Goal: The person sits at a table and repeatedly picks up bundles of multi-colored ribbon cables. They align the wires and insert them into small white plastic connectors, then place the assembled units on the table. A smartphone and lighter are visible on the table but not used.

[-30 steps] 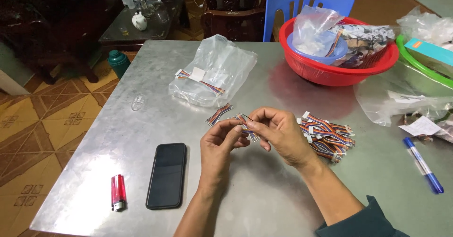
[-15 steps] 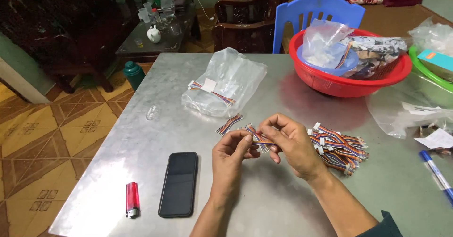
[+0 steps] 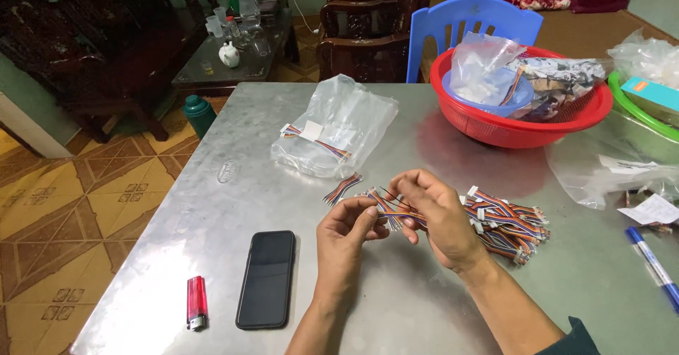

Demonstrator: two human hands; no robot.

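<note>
1. Right now, the left hand (image 3: 346, 231) and the right hand (image 3: 435, 213) are both pinched shut on one short multicoloured wire bundle (image 3: 385, 210), held just above the metal table (image 3: 424, 305) near its middle.
2. To do this handling well, I judge the fingertips should grip close to the loose wire ends, so the thin strands stay flat and do not splay.
3. Keeping the bundle low over the table seems wise; a dropped piece then lands beside the rest.
4. A pile of similar cable pieces (image 3: 506, 220) lies just to the right of the right hand, flexible ribbons of striped insulation with small white plastic connectors.
5. A separate short piece (image 3: 343, 187) lies just beyond the hands.
6. A clear, crinkled plastic bag (image 3: 339, 125) holds more cables farther back.
7. The tabletop is brushed, dull-shining steel, smooth and hard.
8. A glossy black phone (image 3: 267, 277) and a translucent red lighter (image 3: 196, 302) lie to the left, well apart from the hands.
9. A perforated red plastic basket (image 3: 509, 125) stands at the far right.
</note>
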